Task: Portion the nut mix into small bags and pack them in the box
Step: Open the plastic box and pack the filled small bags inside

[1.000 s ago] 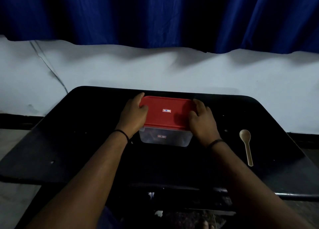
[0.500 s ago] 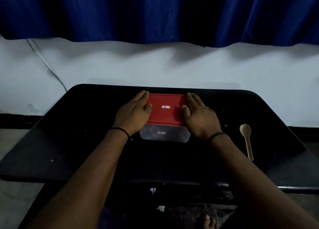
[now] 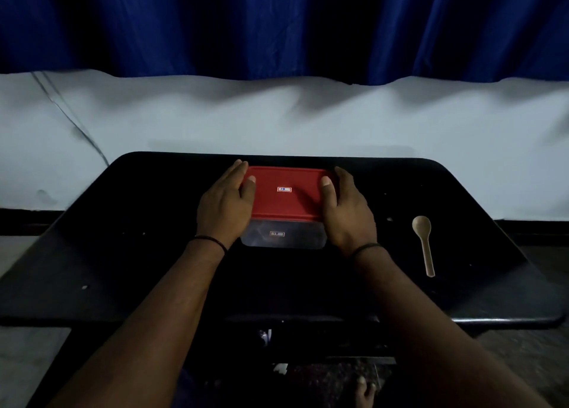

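Observation:
A clear plastic box (image 3: 283,238) with a red lid (image 3: 286,201) stands in the middle of the black table (image 3: 138,253). The lid sits closed on the box. My left hand (image 3: 223,206) holds the box's left side, thumb resting on the lid. My right hand (image 3: 346,210) holds the right side the same way. What lies inside the box is too dark to tell. No nut mix or small bags show.
A beige spoon (image 3: 424,243) lies on the table to the right of my right hand, bowl pointing away. A white wall and a blue curtain stand behind the table. The table's front edge runs below my forearms.
Both hands went from pressing flat on top of the lid to gripping the box's two sides. The box has stayed in place.

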A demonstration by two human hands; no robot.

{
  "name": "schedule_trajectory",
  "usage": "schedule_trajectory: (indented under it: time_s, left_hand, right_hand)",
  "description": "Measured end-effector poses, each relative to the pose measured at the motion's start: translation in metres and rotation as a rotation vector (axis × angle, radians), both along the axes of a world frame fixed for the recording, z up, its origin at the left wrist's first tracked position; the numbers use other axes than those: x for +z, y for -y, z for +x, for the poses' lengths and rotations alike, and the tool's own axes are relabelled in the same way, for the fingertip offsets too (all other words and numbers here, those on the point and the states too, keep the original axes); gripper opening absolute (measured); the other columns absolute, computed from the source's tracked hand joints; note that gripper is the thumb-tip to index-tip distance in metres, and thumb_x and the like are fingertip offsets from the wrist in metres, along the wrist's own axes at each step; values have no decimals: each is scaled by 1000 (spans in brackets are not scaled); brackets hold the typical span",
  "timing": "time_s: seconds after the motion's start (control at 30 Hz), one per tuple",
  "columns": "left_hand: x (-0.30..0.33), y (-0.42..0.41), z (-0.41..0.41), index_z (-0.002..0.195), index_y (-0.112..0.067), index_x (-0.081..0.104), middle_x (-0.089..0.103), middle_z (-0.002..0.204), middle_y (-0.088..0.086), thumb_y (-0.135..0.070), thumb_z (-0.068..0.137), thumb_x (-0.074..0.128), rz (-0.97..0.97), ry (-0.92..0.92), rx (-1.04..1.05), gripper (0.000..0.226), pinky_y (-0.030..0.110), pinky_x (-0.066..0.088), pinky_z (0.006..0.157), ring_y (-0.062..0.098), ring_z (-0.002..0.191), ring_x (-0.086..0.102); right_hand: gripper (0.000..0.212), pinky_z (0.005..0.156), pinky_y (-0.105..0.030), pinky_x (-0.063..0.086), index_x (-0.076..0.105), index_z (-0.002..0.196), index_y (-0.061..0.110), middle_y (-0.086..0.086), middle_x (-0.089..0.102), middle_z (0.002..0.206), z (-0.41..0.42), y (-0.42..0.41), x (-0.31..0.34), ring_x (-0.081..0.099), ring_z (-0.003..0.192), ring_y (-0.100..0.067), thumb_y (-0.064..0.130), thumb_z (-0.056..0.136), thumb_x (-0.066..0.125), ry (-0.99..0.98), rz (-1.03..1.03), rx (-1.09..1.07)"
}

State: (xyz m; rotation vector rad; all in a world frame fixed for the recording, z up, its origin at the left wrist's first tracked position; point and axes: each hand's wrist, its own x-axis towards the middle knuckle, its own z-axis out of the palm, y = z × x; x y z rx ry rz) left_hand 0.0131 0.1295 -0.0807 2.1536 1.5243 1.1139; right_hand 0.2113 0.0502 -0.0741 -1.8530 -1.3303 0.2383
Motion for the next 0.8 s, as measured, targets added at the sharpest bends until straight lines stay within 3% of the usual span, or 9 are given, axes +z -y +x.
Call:
schedule_trajectory:
  time_s: [0.07, 0.17, 0.27, 0.4, 0.47, 0.6, 0.67, 0.8]
  left_hand:
    - [-4, 10, 1, 135, -6, 58, 55, 142, 13, -41, 98, 35, 134, 25, 57, 56, 31, 35, 111, 27, 131, 51]
    - [-8, 19, 5, 130, -3, 60, 57, 137, 18, -45, 96, 37, 268, -54, 120, 59, 44, 41, 106, 36, 126, 54]
    - [-3, 34, 17, 132, -10, 59, 54, 140, 13, -52, 94, 44, 394, -196, 69, 59, 47, 32, 112, 32, 133, 47]
    - [-4, 54, 42, 122, -14, 67, 61, 133, 9, -58, 89, 54, 510, -319, -110, 57, 47, 29, 114, 28, 130, 51]
    - [-9, 57, 47, 118, -16, 70, 64, 129, 8, -62, 88, 53, 480, -381, -108, 57, 48, 32, 112, 28, 125, 55]
    - [-14, 55, 48, 115, -19, 71, 68, 123, 6, -64, 90, 43, 445, -474, -87, 59, 46, 39, 103, 28, 114, 62]
    - [-14, 52, 50, 116, -20, 70, 67, 123, 5, -65, 90, 40, 446, -471, -85, 60, 43, 40, 96, 27, 113, 62]
    - [-17, 42, 60, 119, -22, 69, 66, 125, 5, -65, 90, 38, 440, -485, -57, 61, 41, 44, 87, 27, 114, 61]
  right_hand:
    - [58, 97, -44, 46, 53, 131, 18, -7, 61, 130, 5, 10, -4, 56, 120, -30, 56, 94, 31, -5, 95, -62]
    - [35, 84, -42, 46, 64, 105, 13, -14, 66, 107, 35, 25, -5, 60, 103, -37, 40, 95, 44, 75, 100, -265]
    - [26, 87, -44, 44, 65, 109, 13, -19, 60, 116, 72, 47, -8, 54, 109, -42, 28, 90, 56, 186, -116, -530]
    - [53, 98, -52, 38, 52, 123, 4, -25, 49, 130, 102, 74, -19, 45, 122, -45, 49, 96, 48, 89, -343, -710]
    - [61, 100, -53, 37, 49, 127, 2, -25, 48, 133, 109, 80, -23, 45, 124, -45, 55, 96, 44, 49, -434, -699]
    - [37, 93, -49, 44, 57, 118, 6, -21, 58, 123, 109, 77, -23, 56, 114, -42, 34, 95, 50, 11, -452, -591]
    - [27, 88, -44, 49, 63, 106, 8, -18, 65, 112, 105, 71, -20, 62, 104, -39, 27, 91, 51, -46, -375, -536]
    - [12, 81, -37, 48, 57, 102, 14, -13, 68, 100, 79, 52, -6, 63, 96, -35, 12, 92, 52, -242, -114, -384]
